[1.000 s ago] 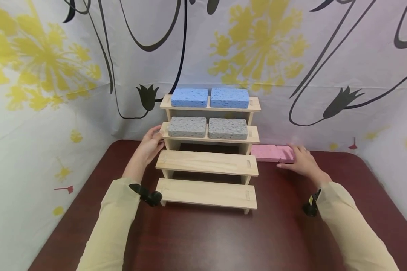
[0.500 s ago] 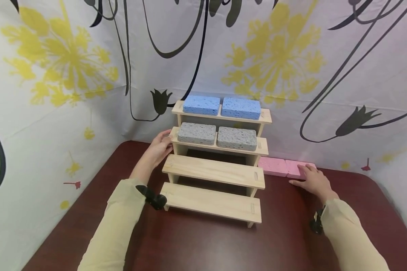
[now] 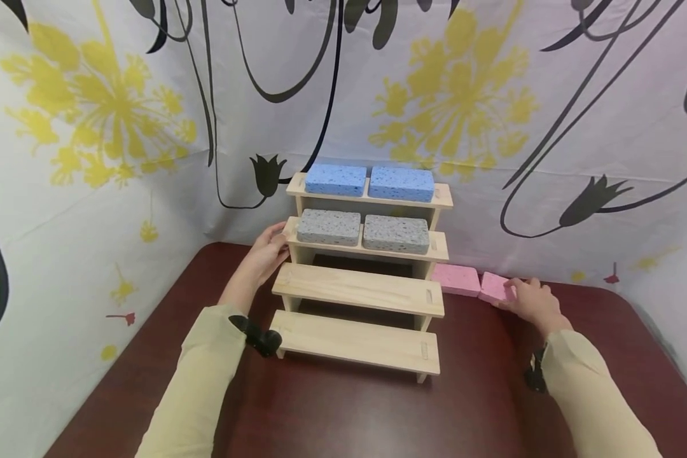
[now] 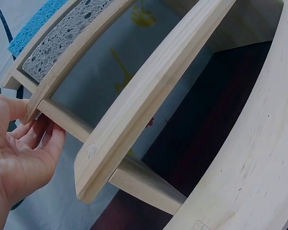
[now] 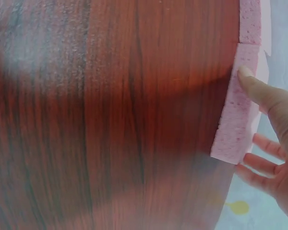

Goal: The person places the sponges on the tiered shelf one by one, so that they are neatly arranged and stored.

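A wooden tiered rack [image 3: 357, 289] with stepped shelves stands on the dark red table. My left hand [image 3: 265, 253] grips the left end of its second shelf from the top, thumb above and fingers curled below in the left wrist view. My right hand [image 3: 534, 300] pinches the outer pink sponge [image 3: 494, 287], which lies right of the rack near the back wall. In the right wrist view my thumb presses the sponge's front face, while the fingers sit at its far side and end. Another pink sponge [image 3: 457, 280] lies between it and the rack, partly hidden.
Two blue sponges [image 3: 402, 184] lie on the top shelf and two grey sponges [image 3: 395, 234] on the shelf below. A white cloth [image 3: 332, 83] with yellow and black flowers hangs behind. The table's [image 3: 343, 413] surface spreads in front of the rack.
My right hand has closed on the outer pink sponge, which has turned slightly, with a gap opening beside the other. The view has shifted; my left hand keeps its grip on the rack.
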`<state>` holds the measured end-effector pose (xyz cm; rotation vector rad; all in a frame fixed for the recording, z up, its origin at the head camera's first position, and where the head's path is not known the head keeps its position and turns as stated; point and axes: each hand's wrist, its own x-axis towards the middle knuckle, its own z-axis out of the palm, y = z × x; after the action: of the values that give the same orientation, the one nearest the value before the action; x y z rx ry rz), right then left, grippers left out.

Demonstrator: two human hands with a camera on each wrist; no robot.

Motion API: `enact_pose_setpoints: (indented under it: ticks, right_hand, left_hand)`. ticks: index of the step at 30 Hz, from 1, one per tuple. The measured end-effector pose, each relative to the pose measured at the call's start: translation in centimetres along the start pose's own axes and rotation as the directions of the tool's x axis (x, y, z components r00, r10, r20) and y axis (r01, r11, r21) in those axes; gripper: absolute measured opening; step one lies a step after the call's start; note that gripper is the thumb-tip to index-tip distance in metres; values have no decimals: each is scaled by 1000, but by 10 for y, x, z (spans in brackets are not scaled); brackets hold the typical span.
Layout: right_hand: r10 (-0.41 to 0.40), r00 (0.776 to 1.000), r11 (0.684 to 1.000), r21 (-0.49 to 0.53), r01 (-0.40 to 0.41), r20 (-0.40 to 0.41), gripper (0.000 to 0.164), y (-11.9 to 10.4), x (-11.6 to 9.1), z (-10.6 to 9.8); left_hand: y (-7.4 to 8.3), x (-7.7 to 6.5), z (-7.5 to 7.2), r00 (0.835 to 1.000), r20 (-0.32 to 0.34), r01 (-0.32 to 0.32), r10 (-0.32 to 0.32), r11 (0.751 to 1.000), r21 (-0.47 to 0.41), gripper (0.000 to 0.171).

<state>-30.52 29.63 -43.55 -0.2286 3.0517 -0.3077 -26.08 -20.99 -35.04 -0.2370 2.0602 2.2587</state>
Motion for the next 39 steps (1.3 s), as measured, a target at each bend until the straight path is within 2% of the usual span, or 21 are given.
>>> enact_pose_setpoints:
  ticks: [3, 11, 14, 19, 25, 30, 39]
  right_hand:
    - [29, 1000, 999, 17, -29, 2, 66, 0, -1, -1]
    - [4, 998, 996, 89, -9, 55, 65, 2, -1, -4]
    - [25, 998, 996, 81, -30, 65, 74, 2, -2, -4]
    - [87, 988, 989, 107, -101, 127, 93, 0, -9, -6]
    - [100, 979, 984, 125, -123, 179, 94, 0, -15, -8]
    - [129, 974, 977, 145, -157, 185, 95, 2, -19, -4]
    - [168, 978, 960, 204, -191, 127, 93, 4, -30, 0]
  left_hand:
    - [0, 2, 0, 1000, 5, -4, 4, 1000, -5, 49]
    - [1, 1, -2, 1000, 3, 4, -4, 999, -47, 50]
    - [0, 1, -2, 1000, -1, 9, -9, 999, -44, 50]
    - [-1, 2, -2, 1000, -2, 8, -8, 1000, -28, 50]
    - [-3, 2, -6, 1000, -2, 9, -9, 1000, -16, 49]
    - [-2, 2, -5, 1000, 3, 4, -4, 1000, -17, 49]
    - [-1, 3, -2, 1000, 2, 17, -17, 1000, 25, 49]
